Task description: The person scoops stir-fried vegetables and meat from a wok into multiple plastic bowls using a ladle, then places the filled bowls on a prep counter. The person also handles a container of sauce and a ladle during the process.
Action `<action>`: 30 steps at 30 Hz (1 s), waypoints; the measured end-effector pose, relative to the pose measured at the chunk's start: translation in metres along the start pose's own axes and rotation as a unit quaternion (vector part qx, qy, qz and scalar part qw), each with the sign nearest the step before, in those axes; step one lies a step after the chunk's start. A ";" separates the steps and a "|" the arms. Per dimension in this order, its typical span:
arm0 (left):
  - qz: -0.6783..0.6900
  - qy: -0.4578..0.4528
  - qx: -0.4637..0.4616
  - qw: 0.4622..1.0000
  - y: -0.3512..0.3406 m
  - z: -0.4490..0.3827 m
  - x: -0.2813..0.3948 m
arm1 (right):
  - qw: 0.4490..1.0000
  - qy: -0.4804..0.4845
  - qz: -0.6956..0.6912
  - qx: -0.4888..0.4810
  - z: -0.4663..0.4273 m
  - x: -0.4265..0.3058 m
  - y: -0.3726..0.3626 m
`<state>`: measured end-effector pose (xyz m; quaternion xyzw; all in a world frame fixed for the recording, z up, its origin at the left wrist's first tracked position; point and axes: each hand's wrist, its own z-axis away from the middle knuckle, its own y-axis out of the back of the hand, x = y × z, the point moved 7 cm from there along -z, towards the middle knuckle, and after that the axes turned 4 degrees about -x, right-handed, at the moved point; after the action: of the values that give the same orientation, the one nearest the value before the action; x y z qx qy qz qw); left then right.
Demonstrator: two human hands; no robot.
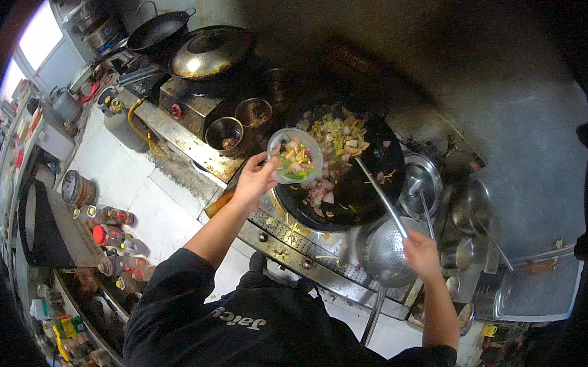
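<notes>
My left hand (256, 180) grips a clear round plastic container (319, 157) by its near-left edge. Inside it are chopped vegetables (297, 165), pale chunks with green and yellow bits. Beneath and beyond it is a large dark wok (367, 196) on the range. In the wok, cut onion and green pieces (343, 136) are heaped toward the far side, with pinkish pieces nearer me. My right hand (422, 255) is closed around the metal handle of a cooking ladle (384, 199). Its head is hidden among the food.
A perforated metal strainer (392, 251) lies right of the wok, before a metal basin (422, 172) with another ladle. Two small pots (225, 133) stand at the left. Beyond them is a lidded wok (211, 52). A gas cylinder (122, 122) and several bottles (117, 237) are on the floor.
</notes>
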<state>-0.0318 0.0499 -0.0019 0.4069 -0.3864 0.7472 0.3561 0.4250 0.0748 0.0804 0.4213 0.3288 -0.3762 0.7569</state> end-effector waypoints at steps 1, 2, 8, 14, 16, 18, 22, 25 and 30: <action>-0.006 0.008 -0.002 1.000 -0.007 -0.006 -0.006 | 1.000 0.010 0.004 0.003 0.013 -0.012 0.007; 0.003 0.018 -0.023 1.000 -0.012 -0.017 -0.018 | 1.000 0.019 0.008 0.005 0.026 -0.020 0.014; 0.011 0.022 -0.053 0.998 -0.074 -0.029 -0.024 | 0.994 0.069 0.079 0.028 0.086 -0.036 0.047; 0.067 -0.005 -0.100 0.993 -0.093 -0.034 -0.039 | 0.852 0.195 0.450 0.181 0.128 -0.074 0.029; 0.084 -0.008 -0.106 0.991 -0.092 -0.030 -0.040 | 0.799 0.225 0.517 0.211 0.135 -0.076 0.029; 0.107 0.014 -0.111 0.988 -0.087 -0.028 -0.048 | 0.774 0.241 0.539 0.229 0.142 -0.081 0.032; 0.146 0.068 -0.146 0.976 -0.081 -0.003 -0.037 | 0.766 0.237 0.545 0.243 0.150 -0.088 0.035; 0.178 0.044 -0.098 0.978 -0.053 0.000 -0.024 | 0.842 0.179 0.463 0.212 0.143 -0.084 0.044; 0.097 -0.072 0.021 0.992 0.006 0.004 0.017 | 0.900 -0.003 0.422 0.107 0.108 -0.108 0.058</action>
<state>-0.0429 0.0476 0.0129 0.4280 -0.4330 0.7547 0.2444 0.4392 0.0318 0.2368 0.5983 0.0760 -0.0557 0.7957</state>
